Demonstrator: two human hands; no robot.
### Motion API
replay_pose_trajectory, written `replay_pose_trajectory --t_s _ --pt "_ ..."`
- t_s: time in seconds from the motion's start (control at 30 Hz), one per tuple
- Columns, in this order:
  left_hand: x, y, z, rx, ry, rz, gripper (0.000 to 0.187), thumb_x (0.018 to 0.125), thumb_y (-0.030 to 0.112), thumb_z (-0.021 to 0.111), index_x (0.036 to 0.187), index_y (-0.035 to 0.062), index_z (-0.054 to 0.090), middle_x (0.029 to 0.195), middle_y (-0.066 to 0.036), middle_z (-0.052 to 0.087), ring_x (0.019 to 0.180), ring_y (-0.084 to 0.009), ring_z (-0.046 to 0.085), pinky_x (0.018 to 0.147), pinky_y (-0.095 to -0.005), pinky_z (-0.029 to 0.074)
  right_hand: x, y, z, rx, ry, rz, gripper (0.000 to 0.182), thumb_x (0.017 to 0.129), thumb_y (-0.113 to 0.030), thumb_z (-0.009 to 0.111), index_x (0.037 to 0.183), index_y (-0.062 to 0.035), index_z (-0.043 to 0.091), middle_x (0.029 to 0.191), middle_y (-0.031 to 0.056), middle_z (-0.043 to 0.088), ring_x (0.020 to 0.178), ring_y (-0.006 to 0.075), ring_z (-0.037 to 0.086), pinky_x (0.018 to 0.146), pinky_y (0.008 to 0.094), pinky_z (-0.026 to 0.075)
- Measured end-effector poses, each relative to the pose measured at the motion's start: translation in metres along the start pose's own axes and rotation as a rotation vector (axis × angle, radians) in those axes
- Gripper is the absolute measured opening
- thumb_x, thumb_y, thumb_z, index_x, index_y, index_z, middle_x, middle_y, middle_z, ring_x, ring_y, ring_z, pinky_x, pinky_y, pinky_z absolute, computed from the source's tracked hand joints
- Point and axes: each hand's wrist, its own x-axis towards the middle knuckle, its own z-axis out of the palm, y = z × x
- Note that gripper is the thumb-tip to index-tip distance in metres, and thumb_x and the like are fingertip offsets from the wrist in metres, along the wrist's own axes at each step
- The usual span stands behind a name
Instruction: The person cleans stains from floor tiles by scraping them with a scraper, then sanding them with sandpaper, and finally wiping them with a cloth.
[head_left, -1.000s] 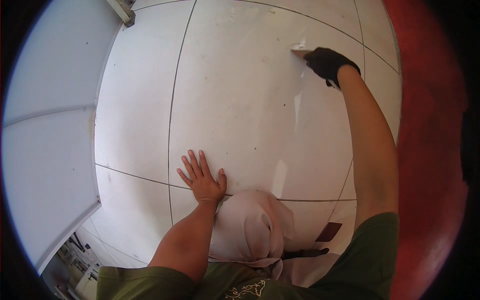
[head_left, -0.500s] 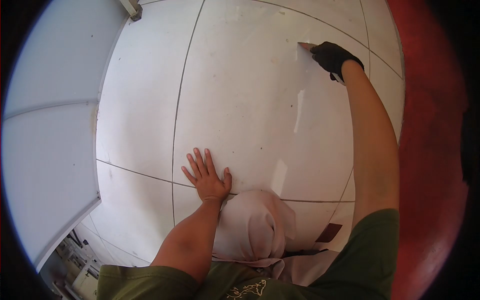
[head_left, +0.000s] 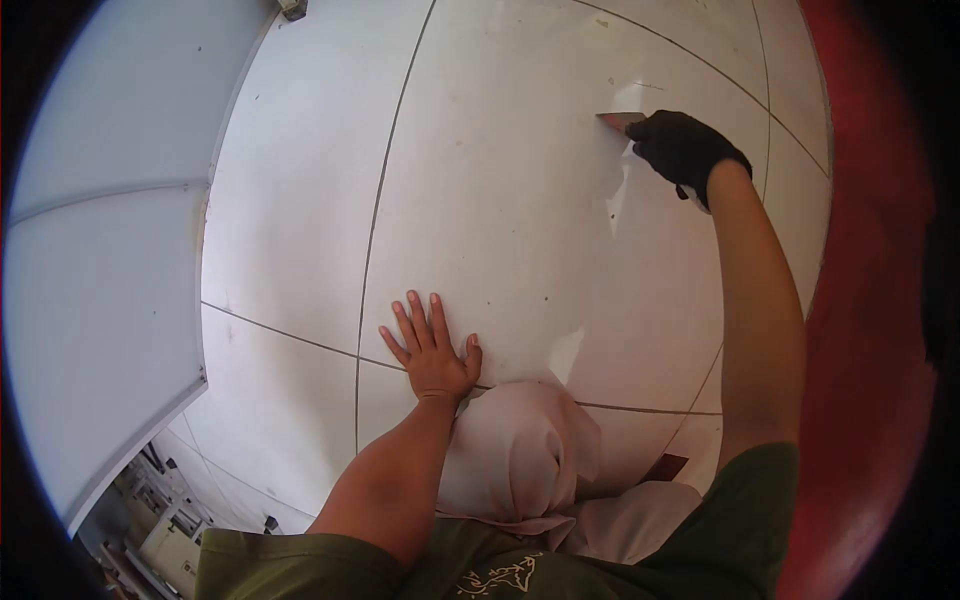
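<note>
My left hand (head_left: 437, 357) is bare and lies flat on the white tiled floor (head_left: 480, 210), fingers spread, beside my knee. Farther out on the right, my right hand (head_left: 690, 145) wears a black glove. It is closed around what looks like a putty knife (head_left: 619, 121), whose metal blade points left and lies at the tile surface. The glove hides the handle. Small dark specks and pale marks dot the tile around the blade.
A grey-white panel (head_left: 100, 300) stands along the left side. Red flooring (head_left: 880, 300) borders the tiles on the right. My knee (head_left: 520, 445) is on the floor in front of me. Assorted items (head_left: 165, 500) show at the lower left.
My right hand has drawn the putty knife closer to me and a little left across the tile. My left hand stays planted. The view has shifted slightly.
</note>
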Motion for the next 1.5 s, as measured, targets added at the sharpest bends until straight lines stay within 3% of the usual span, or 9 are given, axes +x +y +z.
replay_pose_trajectory --t_s 0.13,0.23,0.33,0.47,0.67,1.0,1.27,1.4,1.5 --pt "0.001 0.002 -0.001 -0.003 0.011 0.01 0.074 0.082 0.039 0.046 0.142 0.0034 0.021 0.15 -0.019 0.009 0.138 -0.0379 0.001 0.107 -0.0557 -0.006 0.05 0.022 -0.001 -0.354 0.201 -0.185 0.03 0.09 -0.02 0.043 0.116 -0.0113 0.056 0.095 0.0143 0.059 0.068 0.0241 0.061 0.053 0.0382 0.052" --pt "0.001 0.002 -0.001 0.001 0.009 0.011 0.074 0.082 0.038 0.047 0.142 0.0034 0.021 0.149 -0.019 0.009 0.138 -0.0382 0.002 0.107 -0.0561 -0.006 0.06 -0.008 -0.034 -0.022 0.139 0.095 0.039 0.089 -0.018 0.041 0.128 -0.019 0.048 0.1 0.0156 0.059 0.072 0.0245 0.061 0.058 0.0391 0.053" --pt "0.001 0.002 -0.001 0.002 0.008 0.01 0.074 0.082 0.039 0.047 0.142 0.0035 0.021 0.149 -0.019 0.009 0.138 -0.0383 0.002 0.107 -0.0565 -0.006 0.1 -0.005 -0.047 0.124 0.252 0.201 0.049 0.093 -0.042 0.035 0.112 -0.0034 0.057 0.096 0.0143 0.063 0.064 0.0267 0.06 0.066 0.0437 0.049" --pt "0.002 0.002 -0.001 -0.004 0.019 0.01 0.074 0.082 0.04 0.047 0.141 0.0036 0.021 0.149 -0.019 0.009 0.138 -0.0379 0.002 0.107 -0.0567 -0.006 0.143 0.017 -0.055 0.023 0.205 0.149 0.045 0.087 -0.013 0.04 0.131 -0.0209 0.045 0.106 0.0175 0.058 0.085 0.0278 0.061 0.073 0.0399 0.052" --pt "-0.003 -0.001 0.0 0.002 0.002 0.002 0.074 0.081 0.04 0.048 0.141 0.0043 0.022 0.149 -0.019 0.01 0.138 -0.0376 0.003 0.107 -0.0566 -0.006 0.095 -0.006 -0.045 -0.115 0.214 0.033 0.035 0.087 -0.02 0.045 0.12 -0.0123 0.055 0.108 0.0172 0.06 0.099 0.0326 0.059 0.087 0.0393 0.047" --pt "0.001 -0.001 0.002 -0.028 0.033 0.011 0.074 0.081 0.038 0.048 0.142 0.0049 0.022 0.149 -0.019 0.011 0.138 -0.0373 0.003 0.107 -0.0569 -0.006 -0.035 0.0 0.09 -0.2 0.401 -0.187 0.023 0.087 -0.024 0.048 0.105 -0.0132 0.057 0.101 0.0158 0.06 0.085 0.0334 0.061 0.074 0.0451 0.049" --pt "-0.002 0.0 0.003 -0.015 0.043 0.02 0.074 0.081 0.037 0.048 0.142 0.0059 0.021 0.15 -0.017 0.011 0.139 -0.0365 0.002 0.107 -0.0567 -0.006 -0.001 -0.035 0.025 -0.07 0.039 -0.045 0.026 0.087 -0.022 0.048 0.105 -0.0077 0.06 0.102 0.0157 0.062 0.094 0.0316 0.061 0.08 0.041 0.049" --pt "0.004 0.0 0.004 -0.032 0.055 0.01 0.074 0.081 0.037 0.048 0.142 0.0062 0.02 0.15 -0.017 0.01 0.139 -0.036 0.002 0.107 -0.0563 -0.006 0.0 -0.018 0.063 -0.177 0.366 -0.173 0.027 0.087 -0.021 0.047 0.106 -0.0066 0.06 0.1 0.0153 0.063 0.092 0.0316 0.061 0.082 0.0402 0.049" --pt "-0.001 -0.002 0.004 -0.021 0.044 0.023 0.075 0.081 0.038 0.048 0.143 0.0065 0.019 0.15 -0.017 0.009 0.139 -0.0358 0.001 0.107 -0.0562 -0.007 0.011 -0.02 0.034 -0.018 0.065 -0.127 0.029 0.088 -0.024 0.049 0.114 -0.0131 0.057 0.105 0.0141 0.06 0.088 0.0303 0.06 0.077 0.0402 0.049"
